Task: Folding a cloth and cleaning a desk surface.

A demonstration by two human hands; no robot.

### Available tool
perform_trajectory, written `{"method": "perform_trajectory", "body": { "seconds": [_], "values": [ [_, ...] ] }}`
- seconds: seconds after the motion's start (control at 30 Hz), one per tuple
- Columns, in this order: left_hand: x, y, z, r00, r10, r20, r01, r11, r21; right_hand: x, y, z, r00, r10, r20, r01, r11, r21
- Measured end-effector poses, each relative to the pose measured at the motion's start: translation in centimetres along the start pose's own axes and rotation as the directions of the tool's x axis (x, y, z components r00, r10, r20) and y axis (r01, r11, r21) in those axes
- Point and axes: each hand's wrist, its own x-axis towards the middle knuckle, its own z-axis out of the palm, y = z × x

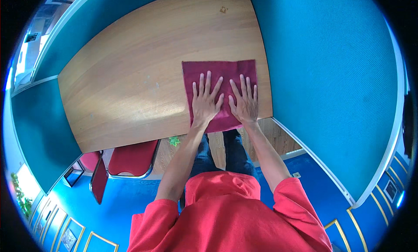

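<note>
A dark maroon cloth [223, 69] lies spread out on the wooden table [130, 78], close to its right end. Its lower edge reaches the table's near edge and hangs slightly over it. My left hand [205, 102] rests flat on the left part of the cloth, fingers spread and pointing away from me. On the right part, my right hand [245, 103] lies palm down in the same way, its fingers also apart. The thumbs point toward each other with a strip of cloth between them. Neither hand grips anything.
Teal partition panels [326, 78] border the table on the right, at the back and on the left. A red chair [130, 159] stands at the near edge, left of my legs. A small green leaf-shaped thing [174, 141] shows beside the chair, below the table edge.
</note>
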Motion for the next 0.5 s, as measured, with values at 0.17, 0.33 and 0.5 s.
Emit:
{"method": "perform_trajectory", "body": {
  "seconds": [0.17,0.33,0.5],
  "values": [
    [3.4,-0.5,-0.5,0.985,0.047,-0.163,-0.037,0.997,0.064,3.2,0.6,-0.3,0.999,-0.017,-0.048,0.018,0.999,0.033],
    [5.9,-0.8,-0.8,0.993,0.012,-0.116,0.001,0.994,0.111,5.9,1.3,0.2,0.997,-0.021,-0.07,0.023,0.999,0.027],
    [8.5,-1.6,-0.6,0.976,0.046,-0.213,-0.022,0.993,0.115,8.9,1.6,0.5,0.988,-0.036,-0.153,0.045,0.998,0.054]
  ]
}}
